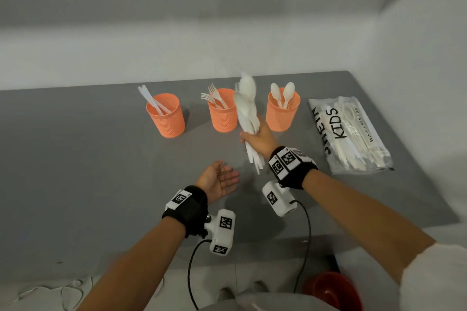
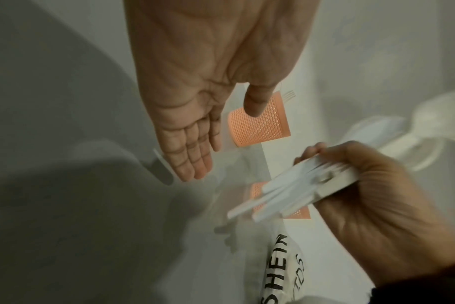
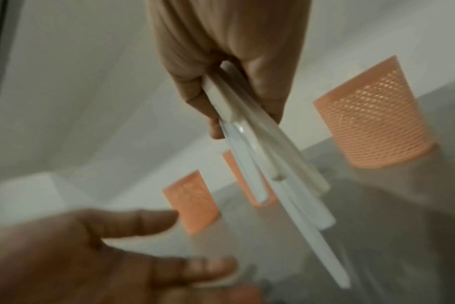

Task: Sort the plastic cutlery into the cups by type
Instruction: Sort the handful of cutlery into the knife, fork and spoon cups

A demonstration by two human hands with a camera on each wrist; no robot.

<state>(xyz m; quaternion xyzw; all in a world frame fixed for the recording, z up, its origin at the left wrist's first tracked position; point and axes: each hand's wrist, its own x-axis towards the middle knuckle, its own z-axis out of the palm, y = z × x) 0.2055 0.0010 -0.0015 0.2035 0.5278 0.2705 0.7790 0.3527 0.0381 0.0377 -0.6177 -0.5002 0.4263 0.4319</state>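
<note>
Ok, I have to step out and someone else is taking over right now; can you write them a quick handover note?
Right hand grips a bunch of white spoons, bowls up, above the table in front of the cups. Left hand is open, palm up, holding nothing.
Three orange cups stand in a row: left cup has knives, middle cup forks, right cup two spoons.
The bag at right still holds more cutlery.
Left to do: drop the bunch into the right cup, then sort what is in the bag.

The clear plastic bag of white cutlery (image 1: 350, 134) lying on the grey surface (image 1: 75, 159) bears black lettering: "KIDS", a partly hidden "SHEIN", and small print "WWW.SHEIN.COM" along one edge.
</note>
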